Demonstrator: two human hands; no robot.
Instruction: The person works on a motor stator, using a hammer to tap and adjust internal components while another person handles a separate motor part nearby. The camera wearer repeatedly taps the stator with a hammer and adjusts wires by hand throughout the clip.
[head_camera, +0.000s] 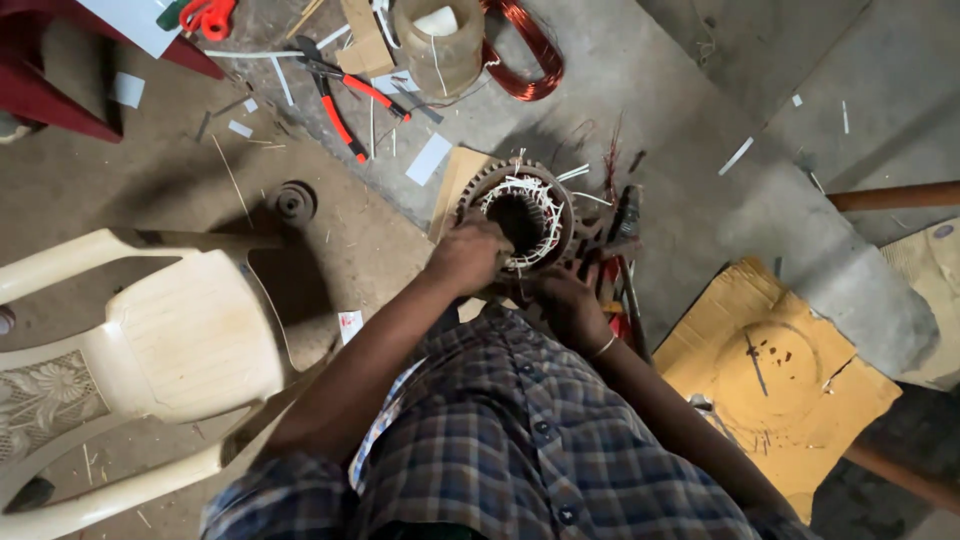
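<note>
Stator core (523, 217), a round metal ring with white insulation strips standing out of its slots, sits on the concrete floor (690, 120) just in front of our knees. We see it from above, with its dark bore open toward the camera. Our left hand (468, 255) lies on the left rim of the stator core, with the fingers curled over the edge, so this hand is closed on the ring. Our right hand (568, 298) is below the core, at its lower right side, and it touches the body there; the fingers are hidden under the hand, so we cannot tell if they grip or only press. A thin bracelet (604, 347) is on the right wrist.

Just beside the core, on its right, some tools with dark and red handles (620, 260) lie in a small heap, perhaps pliers, but the view is too dark to say. Farther up the floor we see 1 pair of red-handled pliers (335, 100), a coil of copper wire (525, 50) and a pale plastic container (438, 45) near it. A cream plastic chair (180, 340) stands at our left, well apart from the core. A yellow cardboard piece (780, 380) lies at our right.
</note>
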